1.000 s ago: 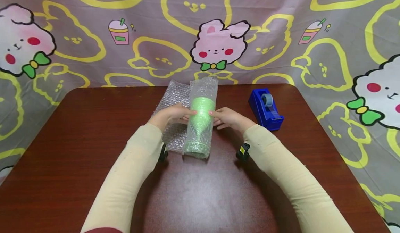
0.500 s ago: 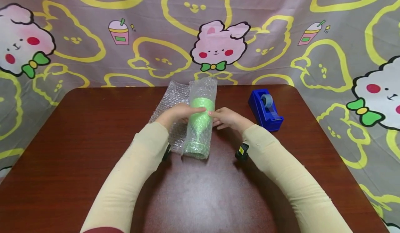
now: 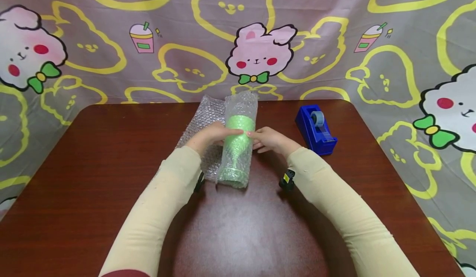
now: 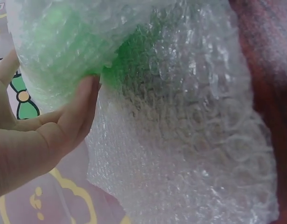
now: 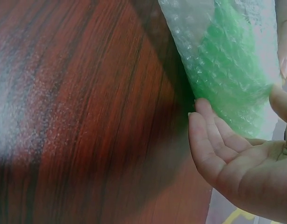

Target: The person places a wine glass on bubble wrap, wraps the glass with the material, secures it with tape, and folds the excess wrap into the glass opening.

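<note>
A green goblet-shaped thing (image 3: pixel 238 151) lies rolled in bubble wrap (image 3: pixel 241 103), its wide part towards the back and a narrower stem and round base towards me. The loose end of the wrap spreads flat on the left. My left hand (image 3: pixel 213 136) grips the roll from the left, thumb across the top; in the left wrist view its fingers (image 4: pixel 83 100) press the underside. From the right, my right hand (image 3: pixel 273 140) holds the roll, thumb on top and fingers (image 5: pixel 204 140) curled at the lower side. Both thumb tips nearly meet.
A blue tape dispenser (image 3: pixel 316 130) with a roll of clear tape stands on the right of the brown wooden table (image 3: pixel 93 165). A patterned cloth (image 3: pixel 208 62) hangs behind the table and along its sides.
My left thumb has slid right across the top of the roll, close to the right thumb. The left forearm moved slightly right with it. The right hand has barely moved.
</note>
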`<state>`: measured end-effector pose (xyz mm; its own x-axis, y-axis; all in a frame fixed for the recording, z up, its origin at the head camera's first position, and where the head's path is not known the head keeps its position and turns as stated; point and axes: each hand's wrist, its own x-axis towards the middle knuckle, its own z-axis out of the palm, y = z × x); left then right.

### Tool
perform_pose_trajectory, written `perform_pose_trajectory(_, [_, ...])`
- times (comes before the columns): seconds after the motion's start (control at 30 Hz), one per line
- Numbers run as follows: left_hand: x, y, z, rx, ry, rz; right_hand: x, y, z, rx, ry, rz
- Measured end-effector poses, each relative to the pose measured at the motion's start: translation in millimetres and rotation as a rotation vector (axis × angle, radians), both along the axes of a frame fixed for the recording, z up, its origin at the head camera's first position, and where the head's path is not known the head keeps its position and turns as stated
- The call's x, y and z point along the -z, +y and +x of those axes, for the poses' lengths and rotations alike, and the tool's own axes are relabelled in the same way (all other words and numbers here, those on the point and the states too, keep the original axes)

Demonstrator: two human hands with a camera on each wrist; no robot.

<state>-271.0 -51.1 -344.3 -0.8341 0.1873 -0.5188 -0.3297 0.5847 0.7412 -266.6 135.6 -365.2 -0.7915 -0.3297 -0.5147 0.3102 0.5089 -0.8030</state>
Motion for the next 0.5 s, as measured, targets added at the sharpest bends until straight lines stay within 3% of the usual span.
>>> perform_pose_trajectory(0.2, [3.5,-4.1,-2.4,-0.032,-0.043,0.078,0.5,-1.5,-1.0,-0.008,-0.008,0.003])
perform_pose_trajectory(0.5, [8.3,-10.9,-4.8,0.011,-0.068,0.097,-0.4,-3.8,-1.4,-0.023,-0.018,0.008])
